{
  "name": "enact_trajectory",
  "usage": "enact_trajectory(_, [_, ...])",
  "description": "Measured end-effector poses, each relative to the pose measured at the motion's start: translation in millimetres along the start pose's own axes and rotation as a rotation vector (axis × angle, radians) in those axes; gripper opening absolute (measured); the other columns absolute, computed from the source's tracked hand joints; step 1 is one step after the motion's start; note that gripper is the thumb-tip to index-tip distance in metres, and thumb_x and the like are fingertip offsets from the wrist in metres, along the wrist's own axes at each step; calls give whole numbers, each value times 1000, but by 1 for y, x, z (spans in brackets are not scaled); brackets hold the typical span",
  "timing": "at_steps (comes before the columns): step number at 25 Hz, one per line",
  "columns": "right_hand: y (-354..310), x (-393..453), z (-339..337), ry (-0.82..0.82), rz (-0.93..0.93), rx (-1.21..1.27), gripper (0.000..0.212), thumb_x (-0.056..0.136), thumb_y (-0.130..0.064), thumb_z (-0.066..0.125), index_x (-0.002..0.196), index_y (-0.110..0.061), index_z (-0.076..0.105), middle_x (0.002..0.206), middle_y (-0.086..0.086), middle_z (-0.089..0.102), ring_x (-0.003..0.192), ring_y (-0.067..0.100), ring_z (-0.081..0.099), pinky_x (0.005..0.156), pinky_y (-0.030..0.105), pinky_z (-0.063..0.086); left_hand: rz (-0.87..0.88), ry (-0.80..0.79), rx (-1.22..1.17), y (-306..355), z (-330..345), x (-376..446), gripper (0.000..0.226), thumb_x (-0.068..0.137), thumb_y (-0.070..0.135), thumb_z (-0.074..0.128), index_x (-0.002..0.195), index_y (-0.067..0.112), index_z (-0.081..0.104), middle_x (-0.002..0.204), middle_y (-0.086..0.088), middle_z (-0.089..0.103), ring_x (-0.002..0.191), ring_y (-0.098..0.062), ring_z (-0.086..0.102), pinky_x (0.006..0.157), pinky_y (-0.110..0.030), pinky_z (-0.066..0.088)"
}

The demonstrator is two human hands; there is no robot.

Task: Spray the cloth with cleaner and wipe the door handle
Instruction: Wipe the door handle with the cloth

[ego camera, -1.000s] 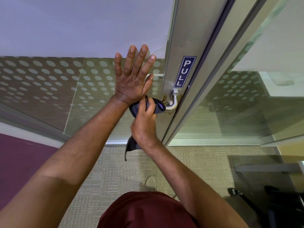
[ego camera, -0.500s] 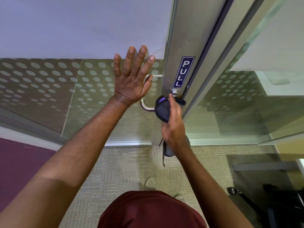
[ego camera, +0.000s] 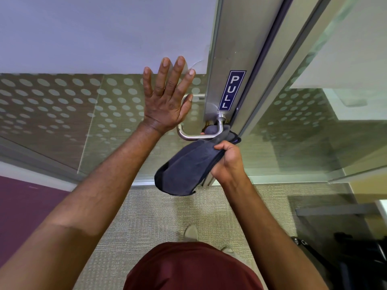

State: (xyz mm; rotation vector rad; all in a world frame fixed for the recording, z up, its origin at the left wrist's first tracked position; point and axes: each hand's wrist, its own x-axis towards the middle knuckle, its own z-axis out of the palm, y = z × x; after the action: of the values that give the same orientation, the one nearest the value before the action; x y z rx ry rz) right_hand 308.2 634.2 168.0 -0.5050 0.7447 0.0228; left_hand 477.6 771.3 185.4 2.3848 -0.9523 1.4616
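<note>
Floor: beige ribbed carpet underfoot, with a purple section at the left. The glass door panel carries a band of frosted dots below an opaque pale upper zone. Its brushed-metal stile runs up the centre and bears a blue PULL sign. A second glass panel stands to the right of the frame.

The door handle is a curved, satin-metal lever fixed to the stile just below the sign; its bar extends leftward in front of the glass.

The left hand lies flat against the glass, fingers straight and spread, just beside the handle and above its bar.

The right hand is below the handle, fingers curled round a bunched dark blue-grey cloth. The cloth is soft and napped; its upper end touches the handle near the stile, and its free end hangs down to the left

A maroon garment fills the lower centre
</note>
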Motion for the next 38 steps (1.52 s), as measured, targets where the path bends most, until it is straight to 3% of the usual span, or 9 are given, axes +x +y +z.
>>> enact_trajectory(3, [5,-2,3,-45,67,-49,53,66,-7,45,117,4,58,99,21,64,87,34,64,86,41,51,-21,-1,-3,0,1,0,62,105,39,56,158,18,31,162,-13,25,161,-19,-20,127,-52,-12])
enact_trajectory(8, [20,-3,5,-47,166,12,33,66,-2,46,94,0,64,81,12,69,73,26,68,79,34,52,-4,15,10,0,0,0,62,104,38,57,157,18,32,172,-6,13,161,-19,-20,127,-51,-13])
enact_trajectory(13, [36,-5,17,-107,227,13,39,82,5,38,108,-4,66,91,11,68,83,25,68,85,33,53,-6,30,11,0,2,0,62,103,37,59,156,18,33,163,-9,27,161,-19,-19,127,-50,-13])
enact_trajectory(18, [50,-7,32,-160,229,-139,36,90,4,33,110,0,62,101,16,66,91,29,65,91,37,51,-2,42,13,1,1,0,63,104,38,57,158,20,31,176,3,-13,161,-19,-18,128,-51,-12])
enact_trajectory(22, [53,-20,22,-178,221,-371,37,83,7,38,110,3,64,101,22,62,88,31,62,81,36,53,8,25,-14,0,-1,0,64,104,39,56,159,19,30,175,4,-17,161,-20,-17,128,-52,-12])
enact_trajectory(27, [18,-57,-21,34,-231,-796,34,62,-10,53,90,-23,66,67,-5,67,69,16,62,56,27,50,-4,20,-22,-1,0,1,65,104,40,57,159,20,30,177,2,-8,161,-21,-17,128,-52,-12])
enact_trajectory(30, [-12,-58,-23,95,-663,-934,45,77,-10,54,110,-40,64,95,-9,73,82,12,69,65,28,58,-8,13,-21,0,0,0,65,105,40,55,160,20,28,176,3,-17,161,-21,-19,127,-52,-13])
enact_trajectory(33, [-23,-37,-14,203,-971,-1399,47,84,1,56,126,-18,58,125,2,55,108,24,54,90,45,55,-13,-1,-33,0,-1,1,64,105,40,53,160,20,27,174,5,-22,160,-20,-21,127,-51,-15])
enact_trajectory(38, [1,-12,0,285,-830,-1975,73,86,-3,58,156,-17,41,159,7,34,127,31,42,110,43,42,-13,6,-25,0,1,0,63,106,40,54,160,20,29,176,-1,5,161,-20,-19,127,-52,-13])
